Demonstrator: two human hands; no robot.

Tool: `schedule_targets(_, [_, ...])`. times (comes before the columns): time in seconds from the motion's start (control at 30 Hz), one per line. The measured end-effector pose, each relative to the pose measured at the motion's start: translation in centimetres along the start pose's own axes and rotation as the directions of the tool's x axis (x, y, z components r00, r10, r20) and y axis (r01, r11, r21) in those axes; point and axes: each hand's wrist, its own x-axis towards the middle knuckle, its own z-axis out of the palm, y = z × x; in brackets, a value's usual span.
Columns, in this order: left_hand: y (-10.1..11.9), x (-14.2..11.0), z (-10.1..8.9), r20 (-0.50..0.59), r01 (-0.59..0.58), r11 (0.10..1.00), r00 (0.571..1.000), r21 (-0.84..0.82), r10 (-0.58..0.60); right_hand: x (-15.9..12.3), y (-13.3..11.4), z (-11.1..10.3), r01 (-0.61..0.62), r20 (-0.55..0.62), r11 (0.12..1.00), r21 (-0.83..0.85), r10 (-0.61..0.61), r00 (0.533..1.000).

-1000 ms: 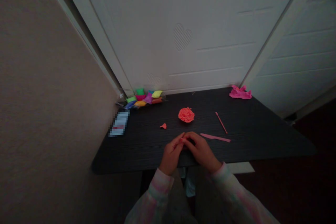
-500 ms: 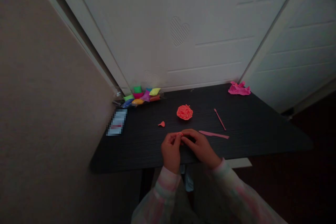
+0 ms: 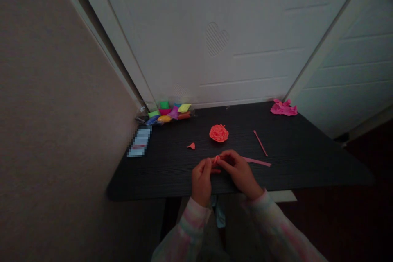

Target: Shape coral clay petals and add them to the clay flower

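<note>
Between my fingertips is a small piece of orange-red modelling clay (image 3: 217,158), partly hidden by the fingers. My left hand (image 3: 202,178) pinches it from the left, and my right hand (image 3: 238,170) from the right, both close above the front of the table. Just beyond them sits a round orange-red clay shape (image 3: 219,133) with a ruffled, shredded-looking top. A small clay bit with a thin tail (image 3: 191,146) lies to its left. Right of my right hand lies a flat pink clay knife (image 3: 259,161), its near end covered by the hand.
A thin pink stick tool (image 3: 260,143) lies on the dark table (image 3: 159,176), towards the right. Clear bags of coloured clay packs (image 3: 165,118) stand back left, beside a blurred phone-like object (image 3: 140,142). Crumpled pink material (image 3: 284,107) is back right, against the white door (image 3: 172,41).
My hands have drawn slightly apart at the fingertips, so more of the clay piece shows. The right hand now covers the knife's left end. The whole view has shifted a little.
</note>
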Motion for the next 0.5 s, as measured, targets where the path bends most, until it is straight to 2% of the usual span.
schedule_targets(0.13, [-0.07, -0.01, -0.37, 0.057, 0.011, 1.0, 0.998, -0.015, -0.01, -0.04, -0.07, -0.1, 0.006, 0.005, 1.0, 0.006, -0.006, 1.0])
schedule_targets(0.37, [-0.06, 0.29, -0.29, 0.099, 0.041, 0.999, 0.994, 0.007, -0.042, -0.07, 0.52, -0.02, 0.017, -0.072, 1.0, 0.017, -0.016, 0.997])
schedule_targets(0.5, [-0.24, 0.62, -0.32, 0.072, 0.033, 0.999, 0.997, 0.025, -0.035, -0.01, -0.12, -0.1, 0.041, -0.017, 0.999, 0.008, -0.041, 0.999])
